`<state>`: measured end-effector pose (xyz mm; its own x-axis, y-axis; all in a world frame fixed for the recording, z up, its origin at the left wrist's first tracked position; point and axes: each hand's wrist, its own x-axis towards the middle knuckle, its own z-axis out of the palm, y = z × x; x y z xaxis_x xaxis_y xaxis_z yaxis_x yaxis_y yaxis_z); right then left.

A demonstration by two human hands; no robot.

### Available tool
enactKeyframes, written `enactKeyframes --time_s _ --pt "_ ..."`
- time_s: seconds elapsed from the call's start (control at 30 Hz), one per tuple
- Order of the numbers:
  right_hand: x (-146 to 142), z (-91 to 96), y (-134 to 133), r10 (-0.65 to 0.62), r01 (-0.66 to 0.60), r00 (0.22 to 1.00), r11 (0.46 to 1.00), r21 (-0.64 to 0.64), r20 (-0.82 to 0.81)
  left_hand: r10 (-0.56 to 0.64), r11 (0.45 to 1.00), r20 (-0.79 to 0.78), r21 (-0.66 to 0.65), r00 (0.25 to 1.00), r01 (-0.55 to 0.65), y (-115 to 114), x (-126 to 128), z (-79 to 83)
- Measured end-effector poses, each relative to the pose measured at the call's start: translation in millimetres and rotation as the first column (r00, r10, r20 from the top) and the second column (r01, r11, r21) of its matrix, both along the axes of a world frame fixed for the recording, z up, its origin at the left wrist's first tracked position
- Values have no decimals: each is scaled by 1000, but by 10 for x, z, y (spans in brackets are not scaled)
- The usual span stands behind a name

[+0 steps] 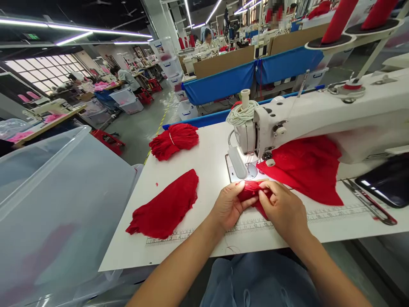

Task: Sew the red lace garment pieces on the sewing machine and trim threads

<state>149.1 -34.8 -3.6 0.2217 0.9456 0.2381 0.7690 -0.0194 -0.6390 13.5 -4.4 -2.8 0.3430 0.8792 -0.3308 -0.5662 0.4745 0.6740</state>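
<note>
Left hand (231, 204) and right hand (283, 209) pinch red cloth (246, 195) between them, near sewing machine's (294, 115) lit needle area, presumably for clear view. Left of hands: loose red piece (168, 207), seemingly within reach; farther off, banded bundle (174, 140), tie holding layers together.

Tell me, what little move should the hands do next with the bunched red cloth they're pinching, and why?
Perhaps ease the bunched red cloth forward, toward the round silver plate of the white sewing machine. The bare left hand and bare right hand both pinch the cloth, and it is just on the near side of that lit plate.
</note>
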Motion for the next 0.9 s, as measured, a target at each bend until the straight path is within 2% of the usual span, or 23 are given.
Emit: enactKeyframes --time_s 0.13,0.27,0.4,0.53,0.63,0.8,0.83,0.9 --pt "107 33 45 83 -99 987 989 -114 -141 -12 998 23 -67 1000 13 27 -40 -12" --pt "186 51 24 158 -174 982 967 -187 -102 18 986 111 -167 994 1 46 -63 3" --pt "194 45 5 210 -228 969 964 -139 -131 -21 996 149 -82 989 33 15 -46 55" --pt "168 15 -8 196 -199 980 975 -100 -43 -106 994 65 15 992 105 -23 -12 93" --pt "151 7 -36 191 -195 981 975 -104 -42 -85 996 35 21 996 84 -30 2 90" --pt "128 118 -188 -32 26 999 987 -157 -36 -23 1000 17 11 1000 23 -21 6 81" --pt "124 135 -226 -42 36 998 989 -147 -39 -14 1000 17 12 1000 14 -20 6 82" --pt "113 131 -286 15 -18 999 996 -82 -45 -5 1000 25 17 1000 5 -19 7 84"
